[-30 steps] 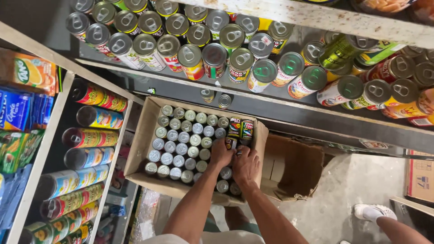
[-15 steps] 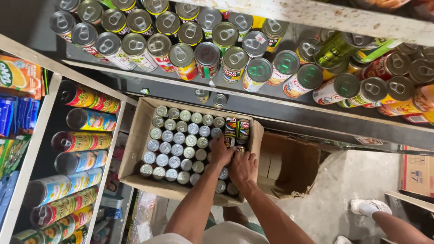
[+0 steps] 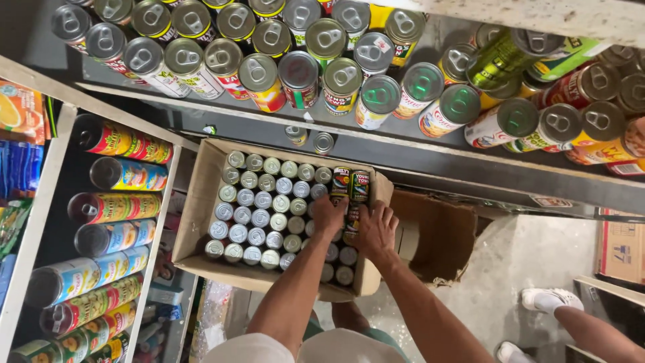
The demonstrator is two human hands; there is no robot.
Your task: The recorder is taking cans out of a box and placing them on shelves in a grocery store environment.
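Both hands reach into the box (image 3: 201, 222) of cans (image 3: 259, 218), left hand (image 3: 329, 214) and right hand (image 3: 376, 228) curled over cans at its 3 o'clock side by two lying cans (image 3: 351, 185); gripping low on each should prevent tipping neighbours.

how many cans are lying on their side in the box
2 in view: a green can and a yellow-green can, side by side at the far edge of the box, just beyond the left hand and right hand. The hands may hide more.
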